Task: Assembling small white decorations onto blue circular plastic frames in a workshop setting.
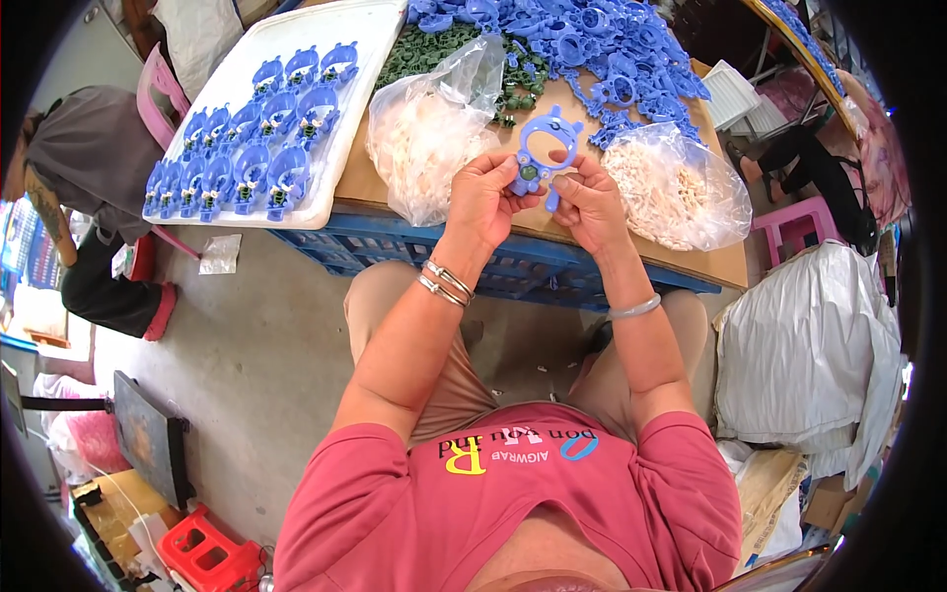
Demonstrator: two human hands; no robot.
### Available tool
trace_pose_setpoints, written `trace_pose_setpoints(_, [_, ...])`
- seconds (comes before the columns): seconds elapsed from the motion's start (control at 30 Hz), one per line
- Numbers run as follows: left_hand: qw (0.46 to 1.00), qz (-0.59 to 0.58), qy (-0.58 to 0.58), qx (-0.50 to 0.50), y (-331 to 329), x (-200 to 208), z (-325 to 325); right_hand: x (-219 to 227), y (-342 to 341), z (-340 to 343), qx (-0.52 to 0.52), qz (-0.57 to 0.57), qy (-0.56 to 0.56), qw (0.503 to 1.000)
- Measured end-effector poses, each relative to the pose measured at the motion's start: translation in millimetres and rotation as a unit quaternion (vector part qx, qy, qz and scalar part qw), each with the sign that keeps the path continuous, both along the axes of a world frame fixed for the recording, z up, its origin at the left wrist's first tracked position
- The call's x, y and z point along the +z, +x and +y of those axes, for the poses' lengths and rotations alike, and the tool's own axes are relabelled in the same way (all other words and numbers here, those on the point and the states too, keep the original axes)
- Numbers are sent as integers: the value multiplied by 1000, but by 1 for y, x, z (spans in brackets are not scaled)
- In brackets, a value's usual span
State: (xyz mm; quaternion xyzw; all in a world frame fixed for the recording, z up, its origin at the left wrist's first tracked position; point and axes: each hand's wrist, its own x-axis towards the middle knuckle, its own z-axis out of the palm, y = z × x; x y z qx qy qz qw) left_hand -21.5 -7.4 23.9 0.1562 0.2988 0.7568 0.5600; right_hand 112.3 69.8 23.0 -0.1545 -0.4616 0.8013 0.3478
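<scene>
Over the near edge of the work surface, a blue plastic bear-shaped toy frame (552,121) with a large round opening is held upright between both hands. A small dark green part (529,172) sits in its lower body. My left hand (483,199) pinches the frame's lower left side. My right hand (589,203) grips its lower right side with thumb and fingers, beside the short leg. To the left of the hands stands a clear bag of pale small parts (424,148). Another clear bag of pale parts (676,192) lies open at the right.
Blue frames (617,49) and dark green parts (419,54) are heaped behind. A white tray (352,89) at left bears rows of assembled blue figures (286,173). Cardboard (705,259) tops a blue crate (375,245). A white sack (799,345) and pink stool (804,222) stand right; a person (94,158) sits left.
</scene>
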Motion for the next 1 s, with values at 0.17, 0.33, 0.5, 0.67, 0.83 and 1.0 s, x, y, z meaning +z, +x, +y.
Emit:
trace_pose_setpoints(0.17, [991,51,-43,113,-5,1,2,2,7,8,-64,-94,142,983])
trace_pose_setpoints(0.33, [981,117,-61,143,0,3,2,13,13,7,-31,-85,243,966])
trace_pose_setpoints(0.5, [973,158,-54,158,6,3,2,17,10,0,-34,-128,280,951])
trace_pose_setpoints(0.67, [966,199,-52,159,9,3,2,14,12,5,-20,-123,275,953])
trace_pose_setpoints(0.83, [946,273,-40,171,13,1,1,13,10,5,-45,-119,284,950])
trace_pose_setpoints(1.0, [939,294,-45,171,13,1,2,11,9,2,-111,-164,333,922])
